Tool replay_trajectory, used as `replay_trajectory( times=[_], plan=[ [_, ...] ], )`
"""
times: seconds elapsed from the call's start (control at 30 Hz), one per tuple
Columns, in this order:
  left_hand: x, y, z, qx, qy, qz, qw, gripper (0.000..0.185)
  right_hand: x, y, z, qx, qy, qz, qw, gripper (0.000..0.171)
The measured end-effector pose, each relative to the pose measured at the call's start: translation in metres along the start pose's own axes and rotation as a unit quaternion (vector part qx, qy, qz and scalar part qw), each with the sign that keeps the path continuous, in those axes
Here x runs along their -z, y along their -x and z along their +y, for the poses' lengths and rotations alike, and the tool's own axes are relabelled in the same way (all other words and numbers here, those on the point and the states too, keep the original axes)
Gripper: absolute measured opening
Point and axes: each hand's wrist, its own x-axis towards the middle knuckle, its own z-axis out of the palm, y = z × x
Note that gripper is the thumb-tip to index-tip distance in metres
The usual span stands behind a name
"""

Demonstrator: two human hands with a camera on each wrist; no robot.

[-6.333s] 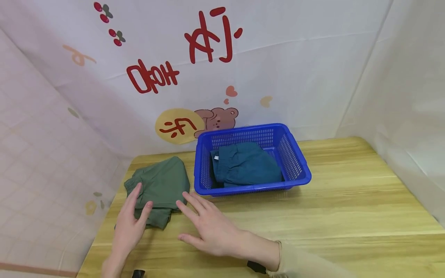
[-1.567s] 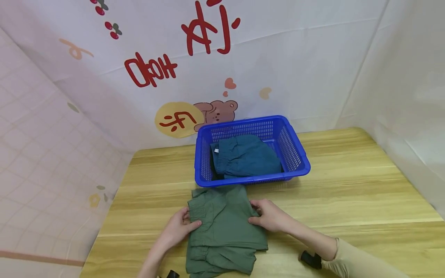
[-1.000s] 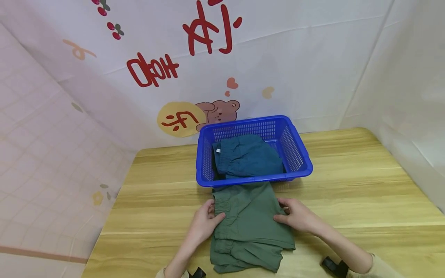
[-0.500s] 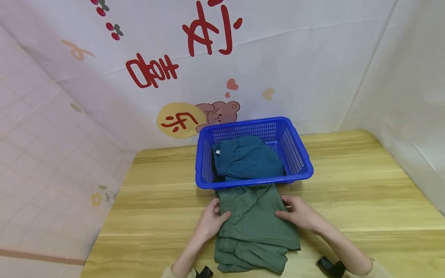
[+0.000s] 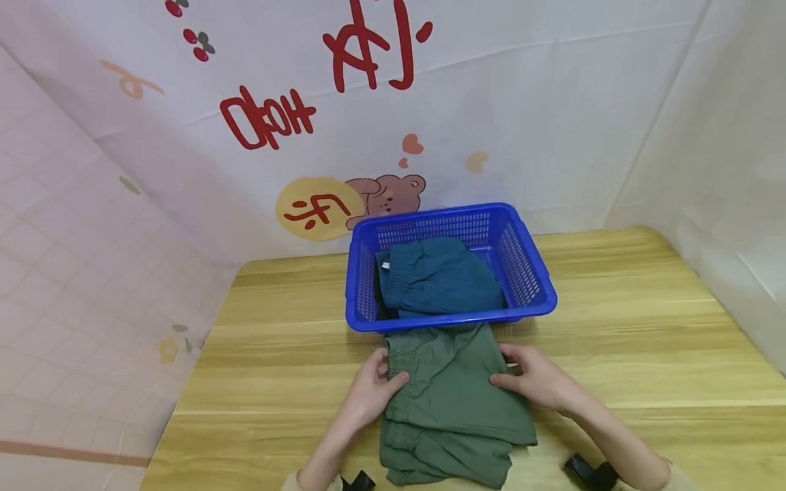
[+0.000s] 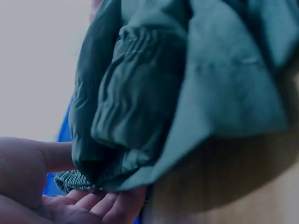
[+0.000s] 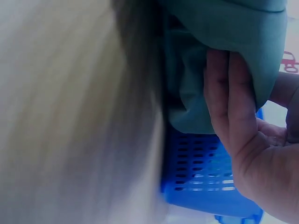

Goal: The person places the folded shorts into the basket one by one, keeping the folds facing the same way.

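Note:
Folded green elastic-waist pants (image 5: pixel 457 395) lie in front of the blue basket, their far edge right at its near wall. My left hand (image 5: pixel 370 392) grips the gathered waistband side, thumb on top and fingers underneath. On the opposite side my right hand (image 5: pixel 540 382) pinches the folded edge, with its thumb above. The left wrist view shows the pants' layers (image 6: pixel 140 93) hanging over the fingers (image 6: pixel 112 205). From the right wrist, two fingers (image 7: pixel 233 93) show tucked under the cloth, and a shadowed gap appears between the pants and the table.
The blue plastic basket (image 5: pixel 454 319) stands at the back middle of the wooden table (image 5: pixel 276 354). Inside it, toward the left, lies a folded teal elastic-waist garment (image 5: pixel 439 276) with a white tag. A printed cloth backdrop (image 5: pixel 528 102) rises behind the table.
Earlier the pants lay left of the basket, both hands apart from them. They were then gripped in front of the basket and shifted right; over the last half second they have barely moved.

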Motion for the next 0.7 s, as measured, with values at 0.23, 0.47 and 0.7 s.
replay_trajectory(
  times=[0.23, 0.47, 0.7],
  plan=[
    [0.007, 0.009, 0.02, -0.008, 0.017, -0.024, 0.9995, 0.024, 0.005, 0.011, -0.016, 0.015, -0.033, -0.021, 0.999, 0.045],
    [0.01, 0.025, 0.042, -0.014, -0.005, -0.033, 0.9994, 0.031, 0.011, 0.026, -0.033, 0.035, -0.016, -0.025, 0.999, 0.039],
    [0.016, 0.04, 0.056, -0.038, 0.026, -0.041, 0.9981, 0.03, 0.017, 0.04, -0.045, 0.071, -0.02, -0.016, 0.997, 0.033]
  ],
)
